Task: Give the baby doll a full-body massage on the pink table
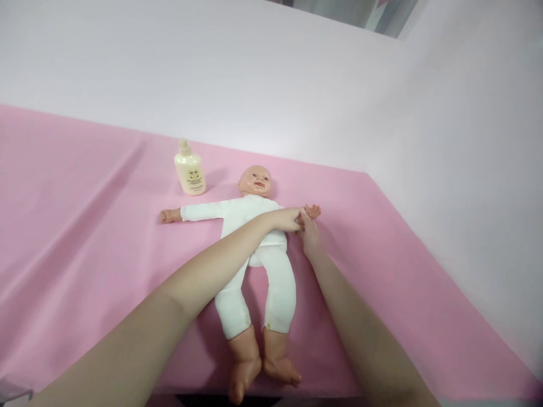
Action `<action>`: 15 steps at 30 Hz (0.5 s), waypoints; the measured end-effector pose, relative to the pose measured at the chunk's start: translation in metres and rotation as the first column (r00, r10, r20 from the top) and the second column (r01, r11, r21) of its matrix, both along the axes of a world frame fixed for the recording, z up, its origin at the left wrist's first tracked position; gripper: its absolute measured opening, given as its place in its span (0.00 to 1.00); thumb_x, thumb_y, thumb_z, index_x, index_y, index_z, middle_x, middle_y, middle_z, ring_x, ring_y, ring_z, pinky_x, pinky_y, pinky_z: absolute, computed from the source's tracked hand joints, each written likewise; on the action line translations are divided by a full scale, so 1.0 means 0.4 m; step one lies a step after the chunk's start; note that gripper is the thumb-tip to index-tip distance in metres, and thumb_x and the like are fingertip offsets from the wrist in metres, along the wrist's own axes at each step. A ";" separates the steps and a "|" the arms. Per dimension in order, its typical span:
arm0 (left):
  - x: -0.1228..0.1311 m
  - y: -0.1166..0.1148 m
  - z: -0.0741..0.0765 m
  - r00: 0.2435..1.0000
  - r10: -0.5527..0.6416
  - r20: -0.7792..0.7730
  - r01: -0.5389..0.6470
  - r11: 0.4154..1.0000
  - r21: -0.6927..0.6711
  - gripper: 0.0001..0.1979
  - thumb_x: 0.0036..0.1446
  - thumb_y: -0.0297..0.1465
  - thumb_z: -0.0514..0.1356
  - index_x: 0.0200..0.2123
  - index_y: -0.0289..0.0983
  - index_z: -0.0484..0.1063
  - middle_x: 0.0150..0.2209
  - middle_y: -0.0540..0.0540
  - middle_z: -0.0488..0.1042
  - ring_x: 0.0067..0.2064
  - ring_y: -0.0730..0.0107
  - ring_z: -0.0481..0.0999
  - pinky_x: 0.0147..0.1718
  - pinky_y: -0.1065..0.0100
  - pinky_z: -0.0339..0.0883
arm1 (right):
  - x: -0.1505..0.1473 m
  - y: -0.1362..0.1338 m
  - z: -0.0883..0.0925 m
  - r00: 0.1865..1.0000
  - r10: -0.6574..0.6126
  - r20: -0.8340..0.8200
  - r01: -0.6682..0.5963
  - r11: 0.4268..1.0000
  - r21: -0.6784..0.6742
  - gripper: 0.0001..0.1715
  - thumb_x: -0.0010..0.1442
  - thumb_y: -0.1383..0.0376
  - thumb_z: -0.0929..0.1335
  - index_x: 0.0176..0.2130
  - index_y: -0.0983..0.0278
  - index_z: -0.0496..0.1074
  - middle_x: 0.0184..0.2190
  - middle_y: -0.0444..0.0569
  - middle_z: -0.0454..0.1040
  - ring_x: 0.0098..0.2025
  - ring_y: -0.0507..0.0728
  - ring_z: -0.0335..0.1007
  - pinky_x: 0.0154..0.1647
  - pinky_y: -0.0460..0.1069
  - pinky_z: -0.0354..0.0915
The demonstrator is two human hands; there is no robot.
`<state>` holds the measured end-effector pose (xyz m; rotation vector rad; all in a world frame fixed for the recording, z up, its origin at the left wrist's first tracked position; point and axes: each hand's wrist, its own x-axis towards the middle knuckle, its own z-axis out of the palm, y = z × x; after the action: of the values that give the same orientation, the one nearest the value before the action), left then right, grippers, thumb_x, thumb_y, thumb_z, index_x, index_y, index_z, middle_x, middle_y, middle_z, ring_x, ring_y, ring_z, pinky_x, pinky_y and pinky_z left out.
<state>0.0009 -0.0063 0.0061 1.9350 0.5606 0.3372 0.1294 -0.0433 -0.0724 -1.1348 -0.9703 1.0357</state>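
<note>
A baby doll (280,282) with a white cloth body lies on its back, head away from me and feet towards me. My left hand (291,219) reaches across the doll's belly, its fingers closed around the doll's arm on the right side. Close against it, my right hand (310,232) is closed on the same arm near the wrist. The doll's small hand (313,211) sticks out beyond my fingers. Its other arm (203,211) stretches out to the left. My hands partly hide the held forearm.
A pale yellow pump bottle (190,174) with a printed label stands left of the doll's head. Under everything lies a pink sheet (382,271), creased at the left. A white wall (254,85) rises behind the sheet's far edge.
</note>
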 end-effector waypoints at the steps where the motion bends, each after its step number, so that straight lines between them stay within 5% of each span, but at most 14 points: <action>1: 0.000 -0.002 0.002 1.000 -0.003 0.010 0.003 1.000 -0.004 0.15 0.46 0.18 0.57 0.37 0.37 0.69 0.26 0.53 0.71 0.28 0.70 0.73 0.29 0.69 0.69 | -0.002 -0.002 0.002 1.000 0.006 -0.016 -0.006 1.000 -0.014 0.44 0.56 0.42 0.71 0.65 0.57 0.68 0.53 0.51 0.78 0.50 0.63 0.78 0.41 0.56 0.78; 8: -0.004 -0.014 0.022 0.999 0.034 -0.012 -0.033 0.999 0.004 0.17 0.43 0.17 0.55 0.37 0.38 0.67 0.27 0.54 0.69 0.29 0.70 0.72 0.28 0.70 0.67 | -0.006 -0.012 0.009 0.998 0.051 -0.036 -0.052 0.998 -0.026 0.38 0.53 0.40 0.74 0.54 0.60 0.75 0.44 0.52 0.81 0.49 0.66 0.78 0.42 0.58 0.77; 15: -0.010 0.005 0.010 0.996 0.059 -0.073 -0.041 0.974 0.225 0.28 0.43 0.20 0.62 0.52 0.35 0.69 0.46 0.44 0.79 0.45 0.61 0.80 0.41 0.68 0.72 | -0.002 0.000 0.011 0.995 -0.072 -0.065 0.070 0.997 -0.026 0.37 0.60 0.41 0.69 0.62 0.53 0.70 0.68 0.44 0.67 0.70 0.61 0.64 0.64 0.57 0.70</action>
<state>-0.0031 -0.0041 0.0102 2.1609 0.6468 0.3698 0.1285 -0.0432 -0.0680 -1.1404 -0.8618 1.0233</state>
